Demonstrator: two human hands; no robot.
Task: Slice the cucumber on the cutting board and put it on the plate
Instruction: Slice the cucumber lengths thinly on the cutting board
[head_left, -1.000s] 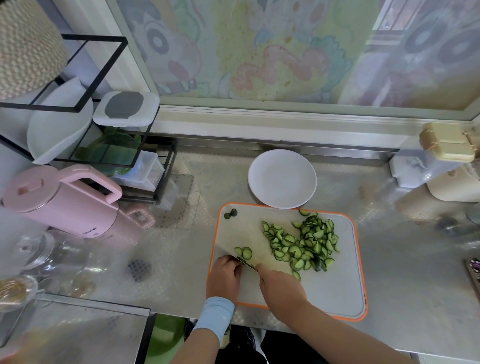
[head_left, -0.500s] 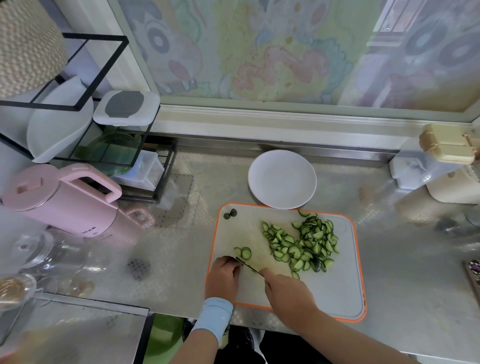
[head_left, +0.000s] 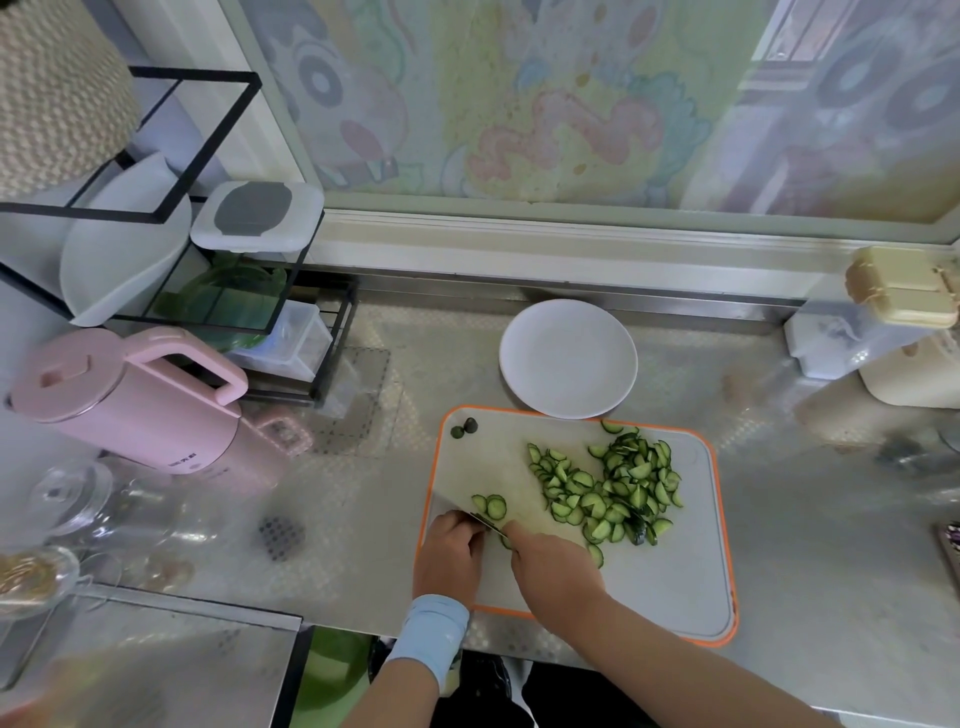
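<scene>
The knife (head_left: 488, 522) in right hand (head_left: 550, 571) — cucumber slices (head_left: 608, 488) on cutting board (head_left: 675, 571)

right grip (head_left: 556, 571) holds knife (head_left: 488, 522) | left grip (head_left: 449, 553) beside blade | cucumber slices (head_left: 613, 488) on cutting board (head_left: 675, 571) | plate (head_left: 568, 358) behind

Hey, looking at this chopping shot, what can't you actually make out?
All in the head view:
- What the left hand holds down on the board: the hand itself covers it.
- The handle of the knife: hidden inside the right hand, so only a strip of blade shows.
- The dark object at the right edge: cut off by the frame.
- The glassware at lower left: blurred, so its contents are unclear.
</scene>
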